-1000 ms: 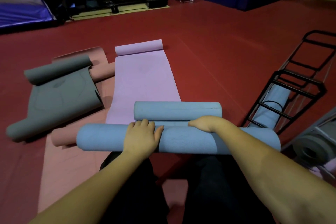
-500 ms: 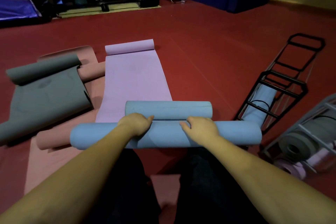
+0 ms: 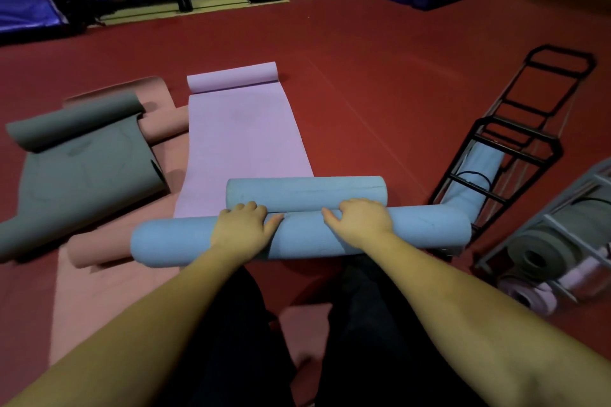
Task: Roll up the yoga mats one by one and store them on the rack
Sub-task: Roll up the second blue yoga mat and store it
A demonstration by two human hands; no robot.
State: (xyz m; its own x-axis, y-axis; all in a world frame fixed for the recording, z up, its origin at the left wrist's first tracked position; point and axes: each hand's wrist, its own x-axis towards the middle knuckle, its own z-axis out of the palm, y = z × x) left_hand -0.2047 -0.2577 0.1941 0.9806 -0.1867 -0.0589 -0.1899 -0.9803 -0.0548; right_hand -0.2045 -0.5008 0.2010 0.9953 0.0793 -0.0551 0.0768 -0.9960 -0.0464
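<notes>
A blue yoga mat lies across the floor in front of my knees, curled from both ends. Its thick near roll (image 3: 426, 228) touches a shorter far roll (image 3: 307, 192). My left hand (image 3: 243, 228) and my right hand (image 3: 360, 220) press palm-down on top of the near roll, fingers curled over its far side. A black wire rack (image 3: 515, 149) lies at the right with a light blue rolled mat (image 3: 479, 172) inside it.
A purple mat (image 3: 244, 142) stretches away under the blue one, its far end curled. A grey mat (image 3: 82, 168) and a pink mat (image 3: 99, 291) overlap at the left. A grey rack (image 3: 562, 225) at far right holds a grey roll (image 3: 535, 254) and a purple roll (image 3: 529, 297).
My left hand slid from the front face of the near roll onto its top. Both hands drew closer together, and the near roll turned forward against the far roll.
</notes>
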